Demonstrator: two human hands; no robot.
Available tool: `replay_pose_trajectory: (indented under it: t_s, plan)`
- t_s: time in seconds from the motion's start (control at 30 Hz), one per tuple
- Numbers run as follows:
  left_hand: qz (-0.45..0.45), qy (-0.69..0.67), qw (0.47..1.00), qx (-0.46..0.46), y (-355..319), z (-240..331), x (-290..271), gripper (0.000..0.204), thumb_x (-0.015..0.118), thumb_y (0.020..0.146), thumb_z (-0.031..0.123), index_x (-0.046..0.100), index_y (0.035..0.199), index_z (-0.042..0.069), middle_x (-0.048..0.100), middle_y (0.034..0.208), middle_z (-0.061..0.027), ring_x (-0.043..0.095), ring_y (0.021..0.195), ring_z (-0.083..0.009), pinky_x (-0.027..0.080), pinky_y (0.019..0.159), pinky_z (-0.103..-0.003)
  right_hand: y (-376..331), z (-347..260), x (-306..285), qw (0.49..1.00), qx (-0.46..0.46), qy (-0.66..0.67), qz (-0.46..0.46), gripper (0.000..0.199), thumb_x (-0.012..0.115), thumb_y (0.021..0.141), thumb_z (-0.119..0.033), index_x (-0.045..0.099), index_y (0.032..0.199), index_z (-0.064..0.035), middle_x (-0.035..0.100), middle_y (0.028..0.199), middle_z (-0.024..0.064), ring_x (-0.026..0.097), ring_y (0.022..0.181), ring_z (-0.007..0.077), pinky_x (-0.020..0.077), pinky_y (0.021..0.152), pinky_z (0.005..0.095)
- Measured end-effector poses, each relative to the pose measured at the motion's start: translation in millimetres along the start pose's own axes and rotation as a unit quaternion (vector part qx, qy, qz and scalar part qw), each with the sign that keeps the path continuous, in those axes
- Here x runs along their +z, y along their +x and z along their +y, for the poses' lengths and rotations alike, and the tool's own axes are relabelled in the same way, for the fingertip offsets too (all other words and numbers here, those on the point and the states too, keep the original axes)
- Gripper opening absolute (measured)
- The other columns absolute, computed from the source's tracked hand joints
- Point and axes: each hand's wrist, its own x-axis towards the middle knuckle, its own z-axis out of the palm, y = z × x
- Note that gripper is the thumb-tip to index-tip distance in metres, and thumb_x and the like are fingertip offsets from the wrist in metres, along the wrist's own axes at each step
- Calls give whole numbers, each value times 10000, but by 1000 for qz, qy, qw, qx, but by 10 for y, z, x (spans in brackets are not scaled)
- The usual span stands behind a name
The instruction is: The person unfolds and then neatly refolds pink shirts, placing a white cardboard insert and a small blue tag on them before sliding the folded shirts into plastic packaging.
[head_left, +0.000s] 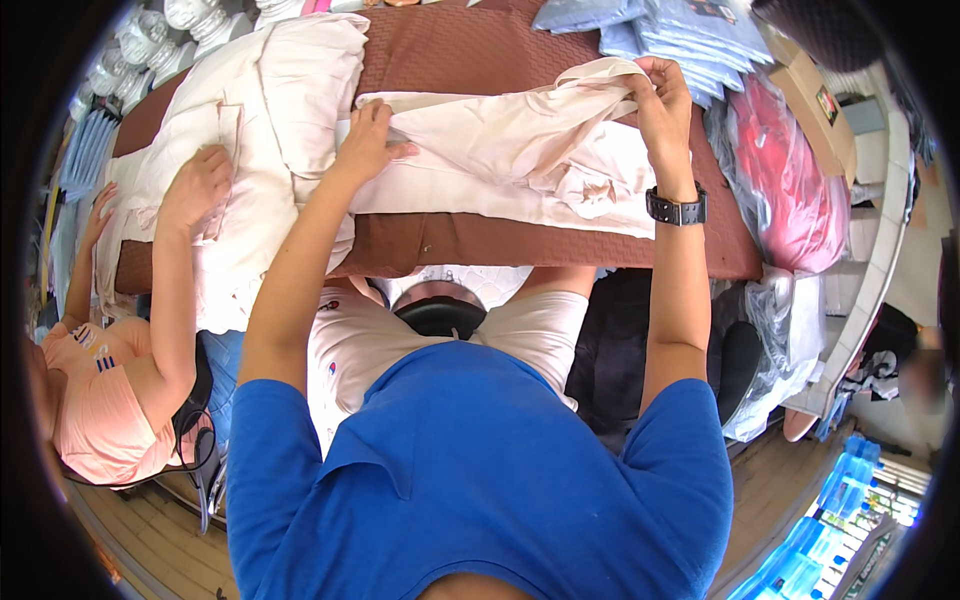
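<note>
A pale cream garment point(480, 135) lies stretched across the brown-covered table point(450, 50) in front of me; its exact kind cannot be made out. At its left end my left hand point(368, 143) rests on the cloth, thumb apart from the fingers. A small grey patch shows beside that thumb, too unclear to name. My right hand point(664, 110), with a black watch point(677, 207) on the wrist, pinches the far right edge of the garment and holds it slightly raised. Between the hands the fabric is rumpled, with a bunched part point(588, 188) near the right end.
To my left a heap of cream cloth point(290, 90) covers the table, where a co-worker's hands point(200, 185) handle fabric. Blue folded packages in clear plastic point(690, 40) are stacked at the far right. A plastic-wrapped red bundle point(785, 170) and a cardboard box point(815, 110) stand beyond the right edge.
</note>
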Motion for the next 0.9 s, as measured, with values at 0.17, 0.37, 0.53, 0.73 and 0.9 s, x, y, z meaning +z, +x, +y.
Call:
replay_pose_trajectory:
  t_s: [0.17,0.37,0.53,0.73,0.9]
  plan:
    - [-55,-2,998,-39,28,78,-122,864,824,750,453,448,1352,-39,438,1437,-246,411,1315,-419,375,1100,-460,-94,48,-205,999,-24,-23,3,160,613,897,-26,628,1044,34,688,930,95,639,688,95,522,545,239]
    - [-69,-19,997,-36,96,132,-105,852,828,744,443,449,1371,10,421,1452,-235,407,1318,-411,376,1098,-461,-253,1075,-535,969,10,-245,20,323,664,857,-82,596,1148,41,681,1007,197,693,837,345,572,770,440]
    - [-42,1,999,-10,-7,86,-118,780,822,757,419,490,1387,100,411,1468,-224,381,1353,-406,370,1114,-459,-533,1098,-154,914,-104,-392,-27,448,677,882,-188,561,1292,-52,517,1328,225,536,1179,441,469,957,520]
    - [-58,0,998,-25,9,135,-129,705,814,773,417,550,1357,123,387,1496,-220,377,1371,-403,362,1128,-459,-921,1277,319,865,-150,-457,-144,532,594,953,-433,545,1379,-118,458,1446,208,421,1321,407,318,1097,565]
    - [-86,-9,996,30,99,-38,-237,496,783,823,284,636,1243,65,535,1366,-227,466,1313,-381,403,1093,-443,-811,998,709,897,-198,-384,-94,562,541,967,-519,553,1395,-156,446,1488,149,381,1374,373,225,1143,608]
